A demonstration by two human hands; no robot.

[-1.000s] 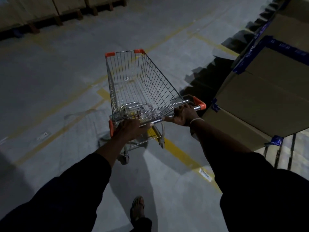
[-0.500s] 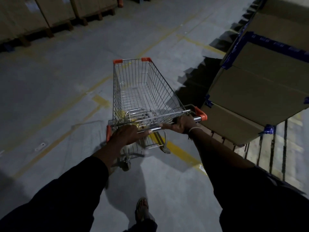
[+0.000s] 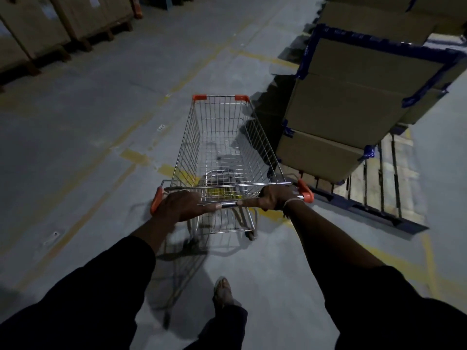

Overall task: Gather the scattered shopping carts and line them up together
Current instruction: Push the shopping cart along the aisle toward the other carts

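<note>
Plainly, scene: a dim warehouse aisle with a grey concrete floor [image 3: 88, 109] marked with worn yellow lines.
Cart count: one shopping cart [image 3: 225, 147], wire basket, with four orange corner caps visible.
Cart place: on the floor straight ahead of the person, just left of the pallet.
Cart axis: long axis runs away from the camera, the narrow front end pointing up the aisle, the handle bar [image 3: 228, 204] crosswise at the near end.
Cart contents: something yellow shows low near the handle end; I cannot tell what it is.
Left hand [image 3: 183, 205]: fingers curled over the handle bar near the left orange cap, gripping it.
Right hand [image 3: 274, 197]: wrapped round the handle bar just inside the right orange cap; a thin band sits at the wrist.
Boxes, right: a stack of cardboard boxes [image 3: 353, 102] edged with blue tape, on one wooden pallet [image 3: 384, 188], close beside the cart's right side.
Boxes, far left: more cardboard boxes on pallets [image 3: 50, 26] along the aisle's other edge.
Foot [image 3: 222, 290]: one, in a sandal, behind the cart.
</note>
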